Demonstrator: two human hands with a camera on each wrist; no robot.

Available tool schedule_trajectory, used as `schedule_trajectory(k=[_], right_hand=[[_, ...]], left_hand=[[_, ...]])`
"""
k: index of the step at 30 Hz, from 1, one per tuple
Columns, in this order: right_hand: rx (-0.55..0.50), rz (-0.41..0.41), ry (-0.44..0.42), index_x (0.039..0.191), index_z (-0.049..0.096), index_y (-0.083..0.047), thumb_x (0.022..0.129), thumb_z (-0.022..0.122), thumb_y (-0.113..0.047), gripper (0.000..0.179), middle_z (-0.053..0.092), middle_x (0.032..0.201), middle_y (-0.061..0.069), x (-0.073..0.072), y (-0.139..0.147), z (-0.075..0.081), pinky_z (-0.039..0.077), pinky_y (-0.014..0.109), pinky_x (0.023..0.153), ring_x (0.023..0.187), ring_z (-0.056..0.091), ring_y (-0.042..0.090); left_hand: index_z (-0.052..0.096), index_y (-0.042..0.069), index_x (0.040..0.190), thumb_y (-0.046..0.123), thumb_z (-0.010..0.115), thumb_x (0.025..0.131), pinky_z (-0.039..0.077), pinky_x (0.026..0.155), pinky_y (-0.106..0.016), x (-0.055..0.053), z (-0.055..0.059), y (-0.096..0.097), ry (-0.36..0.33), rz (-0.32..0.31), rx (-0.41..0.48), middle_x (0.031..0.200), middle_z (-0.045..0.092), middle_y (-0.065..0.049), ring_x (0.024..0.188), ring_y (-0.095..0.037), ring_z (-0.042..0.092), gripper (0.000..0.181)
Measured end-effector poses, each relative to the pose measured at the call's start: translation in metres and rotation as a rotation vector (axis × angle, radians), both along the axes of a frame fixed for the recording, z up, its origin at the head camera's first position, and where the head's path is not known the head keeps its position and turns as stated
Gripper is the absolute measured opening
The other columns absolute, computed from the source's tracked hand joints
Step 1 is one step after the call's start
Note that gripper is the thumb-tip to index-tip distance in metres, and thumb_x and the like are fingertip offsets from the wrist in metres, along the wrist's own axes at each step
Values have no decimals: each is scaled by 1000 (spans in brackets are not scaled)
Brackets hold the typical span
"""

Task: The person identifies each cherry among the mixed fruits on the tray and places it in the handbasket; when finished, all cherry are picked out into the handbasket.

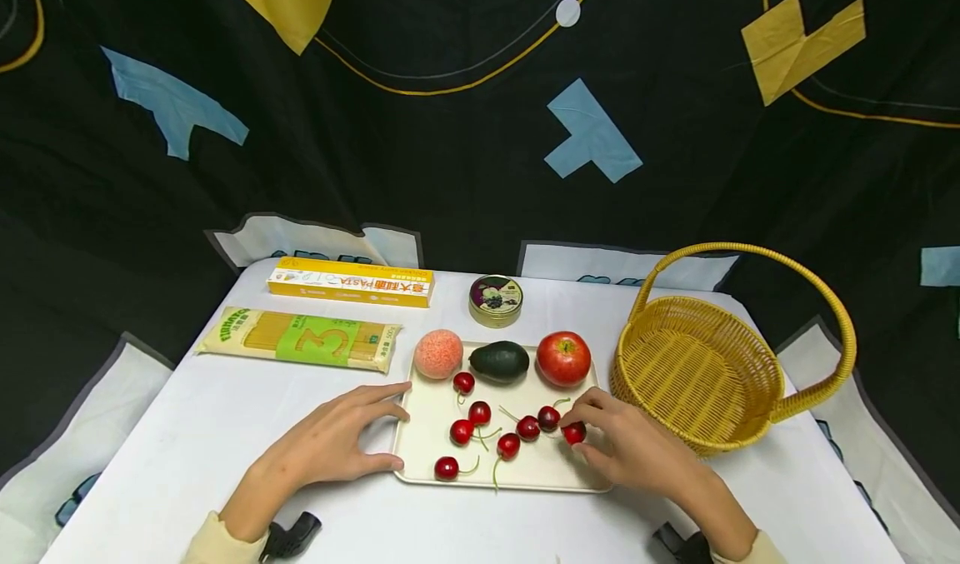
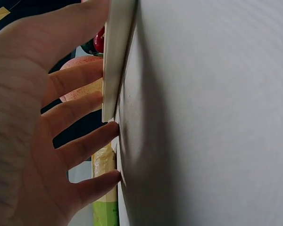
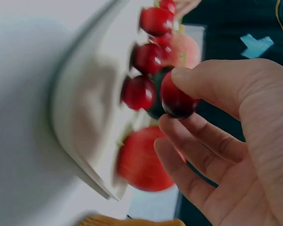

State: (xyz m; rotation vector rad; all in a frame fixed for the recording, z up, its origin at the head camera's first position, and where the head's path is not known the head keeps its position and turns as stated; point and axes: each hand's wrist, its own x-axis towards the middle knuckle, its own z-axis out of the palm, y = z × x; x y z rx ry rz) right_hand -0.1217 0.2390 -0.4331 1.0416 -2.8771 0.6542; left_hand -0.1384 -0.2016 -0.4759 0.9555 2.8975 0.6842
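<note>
A cream rectangular tray (image 1: 420,443) lies on the white table, with several dark red cherries (image 1: 446,468) scattered over it. Along its far side sit a pink peach (image 1: 438,354), a dark green avocado (image 1: 500,361) and a red apple (image 1: 564,359). My left hand (image 1: 322,439) rests at the tray's left edge, fingers spread; the left wrist view shows fingertips against the tray's side (image 2: 115,70). Over the tray's right part, my right hand (image 1: 637,447) pinches one cherry (image 3: 177,96) between thumb and fingers. That cherry appears raised off the tray in the right wrist view.
A yellow wicker basket (image 1: 690,372) with a tall arched handle stands right of the tray. Behind the tray is a round tin (image 1: 496,300). At the back left lie a yellow pasta box (image 1: 350,282) and a spaghetti bag (image 1: 300,337). A black cloth (image 1: 450,172) hangs behind the table.
</note>
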Motion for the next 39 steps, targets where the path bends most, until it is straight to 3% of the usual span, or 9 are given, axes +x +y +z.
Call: schedule_trajectory(k=[5,9,15,21,27,31,39], right_hand=[[-123,-4,119,112,75,-20,85,90,-4,35,68,114,-10,-6,12,13,64,31,81,98,67,8],[-221,-24,203,116,74,-22,83,90,-1,42,70,116,-11,-12,26,16,63,26,81,99,67,8],[-320,-84,232,119,75,-17,82,88,6,45,71,119,-4,-26,46,16,65,24,78,99,70,12],[-278,-176,252,118,72,-8,83,86,8,42,72,118,2,-39,65,10,66,28,76,94,71,15],[-226,-250,279,117,71,-10,84,88,3,40,73,112,1,-46,78,5,66,28,74,90,71,18],[-228,-280,268,117,71,-8,82,87,9,42,72,110,6,-50,85,3,67,32,71,94,71,22],[-203,-315,269,112,71,-5,82,85,12,38,72,104,10,-60,98,-2,64,28,64,89,72,27]], left_hand=[[77,26,122,61,87,84,49,117,-56,0,-1,-1,16,-9,23,159,58,-1,143,-31,57,52],[77,26,123,61,87,84,48,117,-56,2,-1,-1,-1,1,22,160,57,0,144,-31,56,53],[76,27,125,61,87,84,47,119,-56,2,-1,0,-46,18,11,163,54,2,147,-30,53,54],[76,28,126,61,87,84,47,119,-57,3,-1,0,-67,29,4,163,53,2,148,-30,52,54],[76,28,125,57,88,84,47,120,-56,3,-1,1,-72,29,18,163,53,3,148,-29,52,53],[76,28,125,57,89,83,47,119,-56,4,-2,1,-78,32,26,163,53,3,148,-29,52,53],[76,28,125,58,89,83,48,118,-57,3,-2,0,-83,35,24,162,54,4,148,-29,51,54]])
